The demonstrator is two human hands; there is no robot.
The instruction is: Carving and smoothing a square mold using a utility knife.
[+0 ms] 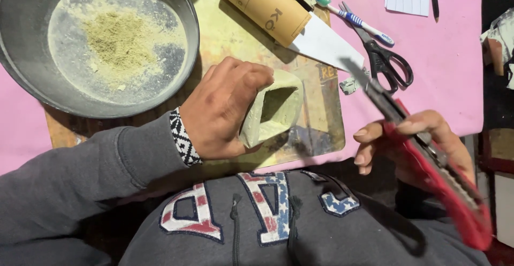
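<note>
The left hand (227, 108) is closed around a small hollow greenish clay block (273, 111) with a square opening, holding it on the yellowish cutting mat (235, 36), just below the cardboard tube (265, 4). The right hand (412, 145), to the right of the block and apart from it, is clamped on a red utility knife (428, 164) with its blade pointing up toward the black scissors (383, 57). Left of the tube, a grey metal bowl (32, 78) with greenish powder stands on the pink table (444, 57), and a toothbrush (353, 20) lies near the scissors.
</note>
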